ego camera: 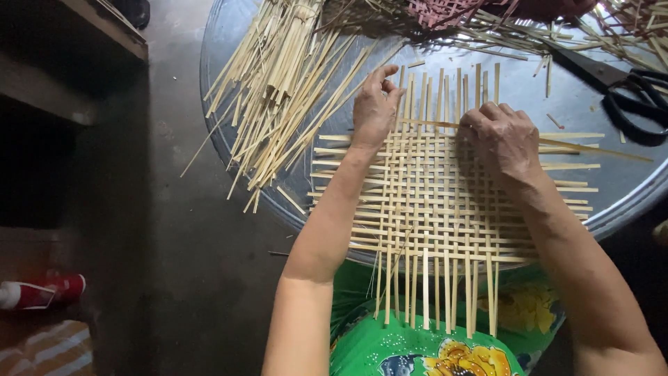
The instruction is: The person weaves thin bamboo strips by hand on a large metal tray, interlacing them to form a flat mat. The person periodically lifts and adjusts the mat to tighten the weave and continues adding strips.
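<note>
My left hand (pixel 374 104) lies on the far left part of the woven bamboo mat (pixel 445 202), fingers bent and pressing down on the upright strips, thumb stretched toward the far edge — it pins the strips flat, closed round nothing. My right hand (pixel 502 143) is curled knuckles-up on the far right part of the mat, and its fingertips pinch a single loose bamboo strip (pixel 584 148) that runs crosswise from between my two hands out past the mat's right edge.

The mat sits on a big round metal tray (pixel 570 104), its near strip ends hanging over the tray rim above my lap, which is covered in green flowered cloth (pixel 417 348). To the left of my left hand a heap of loose bamboo strips (pixel 278 90) is spread across the tray, some poking over its edge. Black-handled scissors (pixel 619 87) lie at the tray's far right, well apart from my right hand. A piece of pinkish-red weaving (pixel 445 10) shows at the far edge. Down on the dark floor to the left lies a red-and-white bottle (pixel 38 292) — on its side.
</note>
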